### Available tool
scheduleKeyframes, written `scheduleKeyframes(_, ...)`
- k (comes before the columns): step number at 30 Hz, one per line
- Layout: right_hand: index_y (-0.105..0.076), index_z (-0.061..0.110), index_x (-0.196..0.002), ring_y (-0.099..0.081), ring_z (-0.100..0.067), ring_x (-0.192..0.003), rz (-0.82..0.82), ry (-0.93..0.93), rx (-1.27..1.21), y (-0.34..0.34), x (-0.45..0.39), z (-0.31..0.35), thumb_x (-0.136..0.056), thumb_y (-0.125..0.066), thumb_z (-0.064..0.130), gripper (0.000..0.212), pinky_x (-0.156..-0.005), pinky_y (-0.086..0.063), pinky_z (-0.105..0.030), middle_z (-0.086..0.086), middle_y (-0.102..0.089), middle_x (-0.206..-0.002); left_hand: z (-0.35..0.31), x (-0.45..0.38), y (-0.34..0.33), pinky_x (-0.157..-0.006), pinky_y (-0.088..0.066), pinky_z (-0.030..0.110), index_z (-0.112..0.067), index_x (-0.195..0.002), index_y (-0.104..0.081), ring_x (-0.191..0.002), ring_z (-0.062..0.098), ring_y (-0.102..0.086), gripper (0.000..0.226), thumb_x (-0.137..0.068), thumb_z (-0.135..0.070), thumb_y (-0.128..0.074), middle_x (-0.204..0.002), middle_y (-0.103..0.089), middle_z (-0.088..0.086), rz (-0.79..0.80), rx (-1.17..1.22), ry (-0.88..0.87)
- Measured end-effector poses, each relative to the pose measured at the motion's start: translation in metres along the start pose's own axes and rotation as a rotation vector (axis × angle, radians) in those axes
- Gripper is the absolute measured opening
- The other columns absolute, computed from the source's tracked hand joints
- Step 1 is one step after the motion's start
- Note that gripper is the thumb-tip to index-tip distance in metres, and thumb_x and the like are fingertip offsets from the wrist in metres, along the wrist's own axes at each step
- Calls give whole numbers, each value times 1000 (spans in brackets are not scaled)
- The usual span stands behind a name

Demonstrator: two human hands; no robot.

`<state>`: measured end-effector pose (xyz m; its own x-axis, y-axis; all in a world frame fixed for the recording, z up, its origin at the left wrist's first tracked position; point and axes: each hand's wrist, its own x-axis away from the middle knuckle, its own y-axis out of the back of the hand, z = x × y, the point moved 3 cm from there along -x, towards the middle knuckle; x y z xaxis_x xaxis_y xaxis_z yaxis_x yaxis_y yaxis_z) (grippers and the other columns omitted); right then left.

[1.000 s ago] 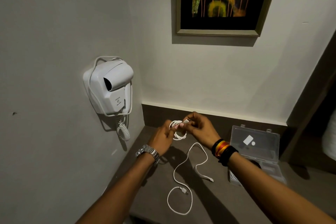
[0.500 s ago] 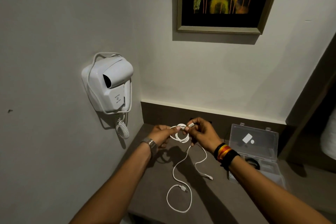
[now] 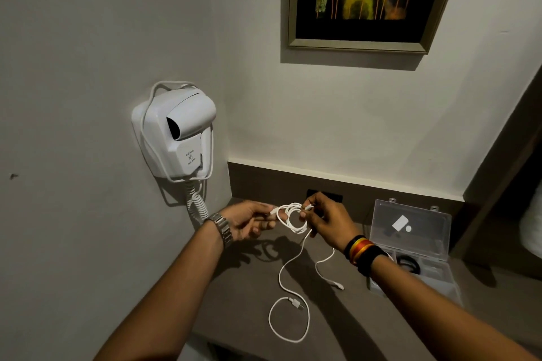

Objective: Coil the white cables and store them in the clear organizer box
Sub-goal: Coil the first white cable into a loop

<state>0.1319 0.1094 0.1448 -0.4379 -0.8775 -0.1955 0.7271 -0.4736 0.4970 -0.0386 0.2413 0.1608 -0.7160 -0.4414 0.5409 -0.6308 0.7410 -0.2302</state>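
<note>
Head view only. Cable (image 3: 293, 218) loops hang between the two hands, held up over the counter (image 3: 252, 296). The left hand (image 3: 249, 221) pinches one side of the coil between thumb and fingertips; the right hand (image 3: 325, 221) pinches the opposite side, with a connector end caught at its fingertips (image 3: 306, 209). Both hands are closed on the coil, likely so the finished turns cannot spring apart while more length is fed in.

From under the right fingers the uncoiled tail drops to the counter and runs toward the person, where it ends in a loose ring with a plug (image 3: 294, 302). A second white strand trails off to the right, ending in a small connector (image 3: 337, 284); I cannot tell whether it belongs to the same cable.

The box (image 3: 410, 228) stands open just beyond the right wrist, lid up, so a finished coil has a short trip. Some slack is left to wind.
</note>
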Motion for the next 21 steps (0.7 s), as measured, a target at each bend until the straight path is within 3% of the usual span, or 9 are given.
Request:
scheduleKeyframes(3, -61, 11, -102, -66, 2, -59, 32, 22, 74, -5, 0, -1, -100, -64, 14, 5, -55, -56, -19, -7, -74, -89, -3, 3, 2, -44, -42, 18, -3, -119, -64, -72, 17, -74, 26, -100, -15, -51, -96, -78, 10, -155, -447, -93)
scheduleKeyframes(5, -60, 11, -103, -66, 6, -60, 50, 25, 114, -9, 2, -3, -100, -64, 15, 6, -54, -55, -17, -6, -73, -89, -4, 2, -3, -43, -42, 19, 0, -114, -63, -64, 17, -70, 25, -100, -17, -51, -91, -78, 10, -235, -727, -138)
scheduleKeyframes(8, -60, 11, -103, -66, 5, -60, 35, 22, 113, -11, 2, -7, -100, -64, 13, 6, -54, -57, -19, -4, -73, -88, -9, -1, -5, -43, -42, 18, -2, -106, -69, -62, 14, -64, 26, -96, -21, -57, -86, -75, 7, -281, -869, -140)
scheduleKeyframes(10, -60, 12, -102, -67, 4, -59, 24, 17, 101, -9, 3, -8, -99, -64, 12, 4, -54, -57, -19, -2, -73, -87, -14, 0, 1, -50, -41, 21, -10, -101, -75, -67, 11, -59, 25, -91, -30, -64, -86, -70, 0, -263, -797, -99)
scheduleKeyframes(14, -61, 14, -101, -68, 3, -62, 2, 17, 95, -4, 5, -9, -98, -66, 14, 6, -54, -56, -17, 0, -73, -89, 0, 1, -1, -45, -29, 15, -13, -78, -66, -52, 4, -48, 21, -84, -31, -73, -68, -57, -4, 89, -140, 116)
scheduleKeyframes(18, -61, 12, -102, -67, 0, -61, -2, 41, 150, -12, 6, -7, -98, -67, 15, 8, -55, -55, -16, 1, -70, -87, 17, -5, -15, -41, -31, 12, -15, -67, -67, -46, 4, -54, 26, -74, -37, -79, -60, -63, -4, 134, -28, 94)
scheduleKeyframes(21, -58, 11, -101, -64, -1, -63, -9, 72, 232, -12, 9, -8, -98, -67, 14, 10, -57, -55, -18, 8, -68, -85, 17, -4, -11, -36, -30, 11, -16, -63, -68, -43, 3, -57, 27, -77, -37, -77, -56, -64, -3, 102, -87, 105)
